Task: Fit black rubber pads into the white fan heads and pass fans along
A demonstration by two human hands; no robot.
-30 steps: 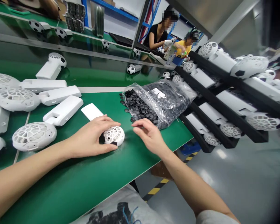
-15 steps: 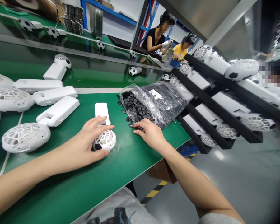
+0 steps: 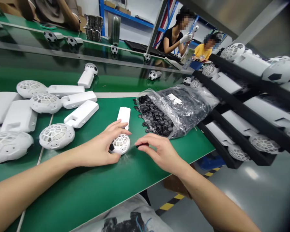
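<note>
My left hand (image 3: 99, 145) is curled around the near, round end of a white soccer-ball housing (image 3: 122, 144) with a latticed front. This housing lies on the green worktop, its flat white handle (image 3: 124, 116) pointing away from me. One dark patch on the ball shows beside my fingers. Just to the right of it, my right hand (image 3: 157, 149) pinches a small black piece (image 3: 138, 146) between thumb and forefinger, apart from the housing. Beyond that hand, a clear plastic bag (image 3: 183, 109) lies open, with many black pieces (image 3: 154, 116) spilling from its mouth.
Several similar white housings (image 3: 56, 136) lie at the left. A black rack (image 3: 241, 122) holding more of them stands at the right. Behind the worktop runs a conveyor (image 3: 62, 72) carrying soccer-ball units. People work on its far side, one wearing white gloves (image 3: 186, 38).
My right hand has drawn back from the pile of black pieces towards the housing, a black piece now in its fingertips. My left hand stays on the housing. The view has swung left.
</note>
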